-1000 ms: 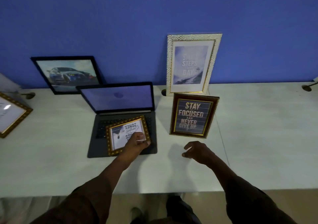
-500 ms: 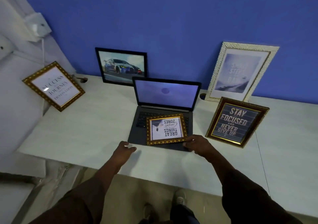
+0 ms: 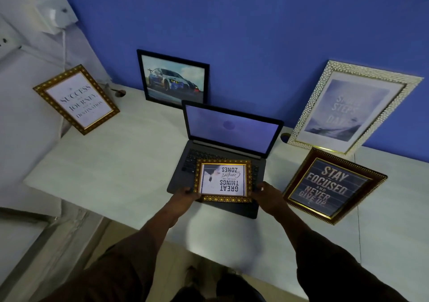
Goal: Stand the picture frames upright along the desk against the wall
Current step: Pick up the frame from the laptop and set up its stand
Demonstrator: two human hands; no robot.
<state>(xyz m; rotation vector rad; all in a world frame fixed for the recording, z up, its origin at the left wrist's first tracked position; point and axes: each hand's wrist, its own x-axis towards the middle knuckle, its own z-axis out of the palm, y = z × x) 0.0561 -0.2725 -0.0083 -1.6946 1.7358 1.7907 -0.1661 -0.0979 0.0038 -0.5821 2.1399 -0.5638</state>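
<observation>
A small gold-framed picture reading "Great Things" [image 3: 223, 181] lies upside down on the laptop's keyboard. My left hand [image 3: 185, 193] grips its left edge and my right hand [image 3: 267, 193] grips its right edge. A dark red "Stay Focused" frame [image 3: 334, 185] lies on the desk to the right. A white textured frame [image 3: 348, 109] and a black car-picture frame [image 3: 173, 78] stand upright against the blue wall. A gold "Success" frame [image 3: 76, 98] leans at the desk's left end.
The open laptop [image 3: 232, 129] sits mid-desk, its screen in front of the wall. The white desk [image 3: 111, 162] has bare surface to the laptop's left. A white socket box [image 3: 55, 13] with a cable hangs on the left wall. A cable hole [image 3: 285, 137] lies beside the white frame.
The view has swung left. My left hand came back to the small gold frame's left edge and my right hand closed on its right edge, so both hands now hold it.
</observation>
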